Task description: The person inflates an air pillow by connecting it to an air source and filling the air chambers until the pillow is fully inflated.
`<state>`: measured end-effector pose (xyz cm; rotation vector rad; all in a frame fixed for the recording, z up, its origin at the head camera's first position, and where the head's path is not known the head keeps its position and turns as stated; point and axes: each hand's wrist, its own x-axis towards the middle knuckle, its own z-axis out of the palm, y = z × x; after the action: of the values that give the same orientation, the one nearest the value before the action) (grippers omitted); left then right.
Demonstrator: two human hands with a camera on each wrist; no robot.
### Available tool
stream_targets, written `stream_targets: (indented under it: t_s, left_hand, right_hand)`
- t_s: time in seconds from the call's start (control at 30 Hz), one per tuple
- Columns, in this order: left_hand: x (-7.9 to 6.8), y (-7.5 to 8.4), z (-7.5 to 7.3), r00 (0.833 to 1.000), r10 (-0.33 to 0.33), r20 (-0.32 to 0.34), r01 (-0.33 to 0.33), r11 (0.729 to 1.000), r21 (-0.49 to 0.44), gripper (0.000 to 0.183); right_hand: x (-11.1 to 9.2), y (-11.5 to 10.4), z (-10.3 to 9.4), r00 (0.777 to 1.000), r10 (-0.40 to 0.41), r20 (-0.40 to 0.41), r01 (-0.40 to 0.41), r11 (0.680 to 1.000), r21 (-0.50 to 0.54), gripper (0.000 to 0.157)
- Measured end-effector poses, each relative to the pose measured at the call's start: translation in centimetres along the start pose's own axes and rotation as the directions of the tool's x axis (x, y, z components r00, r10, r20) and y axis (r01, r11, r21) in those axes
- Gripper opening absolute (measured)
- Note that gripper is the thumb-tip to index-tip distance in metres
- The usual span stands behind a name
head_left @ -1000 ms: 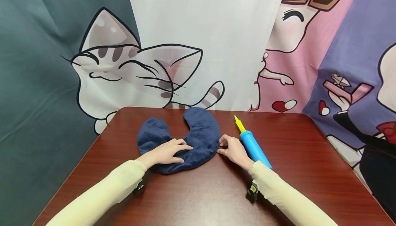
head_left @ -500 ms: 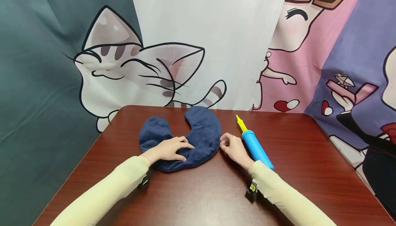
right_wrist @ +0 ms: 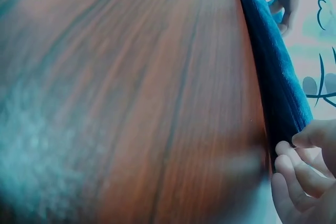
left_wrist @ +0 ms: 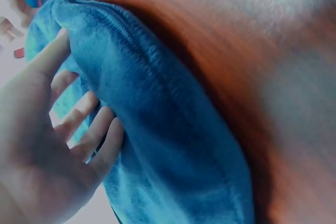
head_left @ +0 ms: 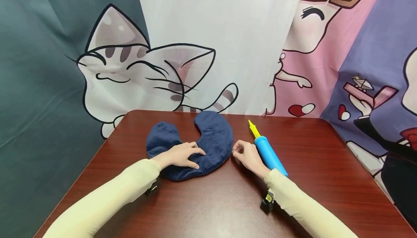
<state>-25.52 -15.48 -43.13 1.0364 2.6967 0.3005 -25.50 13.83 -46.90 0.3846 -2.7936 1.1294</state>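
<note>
A dark blue, U-shaped plush neck pillow point(head_left: 213, 136) lies on the table with its opening facing away from me. My left hand point(head_left: 180, 154) rests on its near curve, fingers loosely spread; in the left wrist view the fingertips touch the plush near a zipper-like seam point(left_wrist: 123, 30). At the pillow's right edge, my right hand point(head_left: 249, 156) has thumb and index finger brought together. The right wrist view shows that hand point(right_wrist: 310, 174) pinching at the edge seam. Whether a small tab sits between those fingertips is too small to tell.
A blue hand pump point(head_left: 270, 156) with a yellow nozzle point(head_left: 253, 128) lies just right of my right hand. The reddish-brown wooden table point(head_left: 208, 209) extends toward me. Behind it hangs a cartoon-printed cloth point(head_left: 228, 24).
My right thumb and index finger have drawn together at the pillow's edge. The left hand has shifted slightly right on the pillow. The head view has moved a little; the pump lies still.
</note>
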Motion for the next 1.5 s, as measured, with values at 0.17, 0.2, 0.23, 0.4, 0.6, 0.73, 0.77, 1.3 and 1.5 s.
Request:
stream_targets:
  t_s: [0.17, 0.2, 0.23, 0.4, 0.6, 0.73, 0.77, 1.3, 1.5]
  left_hand:
    - [0.7, 0.3, 0.0, 0.998, -0.055, 0.023, 0.054, 0.998, 0.019, 0.051]
    - [0.8, 0.3, 0.1, 0.998, -0.06, 0.019, 0.06, 0.998, 0.027, 0.051]
    - [0.9, 0.3, 0.2, 0.998, -0.065, 0.018, 0.065, 0.997, 0.038, 0.052]
    - [1.0, 0.2, 0.5, 0.997, -0.069, 0.023, 0.067, 0.993, 0.096, 0.06]
    - [1.4, 0.4, 0.3, 0.995, -0.08, 0.053, 0.074, 0.992, 0.107, 0.065]
    - [1.4, 0.4, 0.1, 0.994, -0.083, 0.064, 0.076, 0.991, 0.107, 0.065]
    - [1.4, 0.4, 0.1, 0.995, -0.082, 0.063, 0.075, 0.991, 0.107, 0.065]
    - [2.8, 1.1, -0.9, 0.966, -0.13, 0.222, 0.089, 0.979, 0.186, 0.082]
    - [3.1, 1.3, -1.1, 0.961, -0.15, 0.233, 0.109, 0.977, 0.181, 0.083]
  right_hand:
    - [-0.3, -0.3, -0.3, 1.0, 0.015, -0.002, -0.015, 0.999, 0.03, 0.009]
    - [-0.3, -0.3, -0.3, 1.0, 0.014, -0.002, -0.014, 0.999, 0.031, 0.009]
    - [-0.4, -0.4, -0.4, 1.0, 0.014, -0.002, -0.014, 0.999, 0.031, 0.009]
    - [-0.9, -0.4, -0.5, 1.0, -0.003, 0.005, 0.003, 1.0, -0.003, 0.009]
    - [-1.3, -0.3, -0.6, 0.997, -0.072, -0.004, 0.071, 0.995, -0.071, 0.011]
    - [-1.6, -0.2, -0.6, 0.994, -0.108, -0.007, 0.107, 0.987, -0.119, 0.013]
    - [-1.6, -0.1, -0.6, 0.994, -0.111, -0.004, 0.11, 0.985, -0.13, 0.014]
    - [-1.6, 0.1, -0.5, 0.99, -0.128, 0.055, 0.136, 0.969, -0.207, 0.017]
    - [-1.9, -0.2, -0.4, 0.982, -0.156, 0.108, 0.176, 0.96, -0.22, 0.018]
